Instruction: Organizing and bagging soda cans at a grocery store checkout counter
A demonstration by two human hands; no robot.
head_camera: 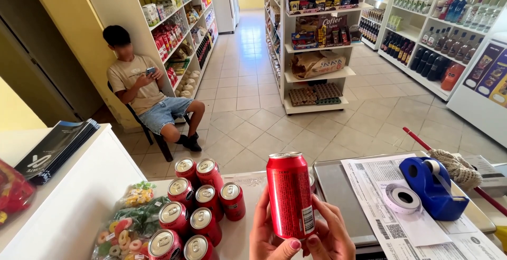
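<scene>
I hold a red drink can [289,194] upright over the counter with both hands. My left hand [270,233] grips its lower left side and my right hand [331,233] wraps its lower right side. Just left of it, a cluster of several matching red cans [193,207] stands on the white counter [79,202]. Bags of ring-shaped gummy sweets [124,228] lie beside the cans.
A blue tape dispenser [430,183], a white tape roll [401,197] and printed papers [417,228] lie on the right. A stack of dark booklets [55,149] is at left. A person [145,93] sits on a chair by shop shelves [317,43], looking at a phone.
</scene>
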